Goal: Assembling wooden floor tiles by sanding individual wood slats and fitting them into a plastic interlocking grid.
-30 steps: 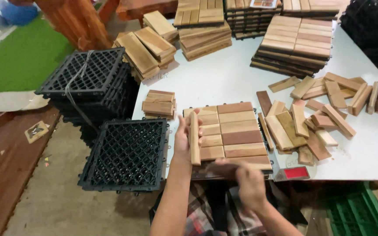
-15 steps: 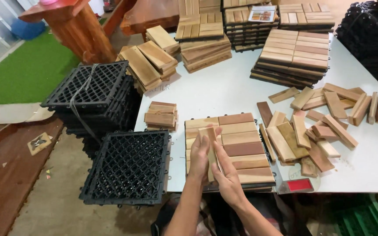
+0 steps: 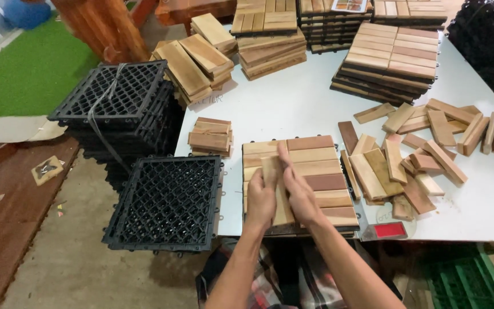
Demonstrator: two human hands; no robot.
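Note:
A square wooden deck tile (image 3: 315,166) made of several slats lies on the white table (image 3: 293,109) near its front edge. Both hands meet over the tile's left half. My left hand (image 3: 260,201) grips a short loose wooden slat (image 3: 271,170) that stands upright above the tile. My right hand (image 3: 299,191) lies against that slat from the right, fingers stretched along it. The lower end of the slat is hidden behind my left hand.
Loose slats (image 3: 418,149) lie scattered right of the tile. A small slat stack (image 3: 211,137) sits to its left. A black plastic grid (image 3: 167,203) hangs off the table's left edge beside a strapped grid stack (image 3: 115,103). Finished tile stacks (image 3: 390,57) fill the back.
My right hand came up from below the table edge to join the left hand over the tile. The slat shifted right, from the tile's left edge toward its middle. The camera tilted slightly.

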